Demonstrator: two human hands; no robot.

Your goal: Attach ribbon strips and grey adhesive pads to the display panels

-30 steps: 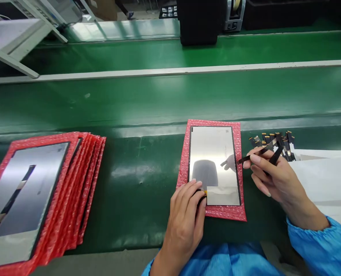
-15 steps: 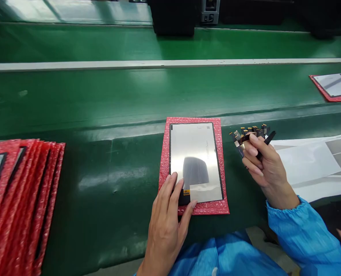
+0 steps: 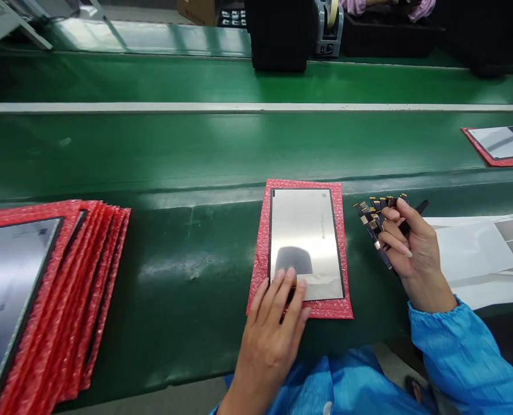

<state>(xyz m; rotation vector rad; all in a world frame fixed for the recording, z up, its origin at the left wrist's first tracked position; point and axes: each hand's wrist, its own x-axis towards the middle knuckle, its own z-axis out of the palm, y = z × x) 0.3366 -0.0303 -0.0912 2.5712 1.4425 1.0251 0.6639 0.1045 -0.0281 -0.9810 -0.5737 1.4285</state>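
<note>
An LCD screen panel lies back side up on a red bubble-wrap bag before me. My left hand rests on the panel's lower left corner with fingers stretched out, hiding most of the dark strip there. To the right of the panel, my right hand is closed around a bunch of small black flex cables with gold ends, held above the green surface. A thin black tool sticks out behind its fingers; its kind is not clear.
Several red bubble-wrap bags with panels are stacked at the left. White sheets with grey squares lie at the right. Another panel on red wrap is at the far right. A tape dispenser and a co-worker's sleeve show at the back.
My left hand's fingers have slid a little up and right over the panel's lower corner. The flex cables in my right hand have fanned downward. The view has shifted.
</note>
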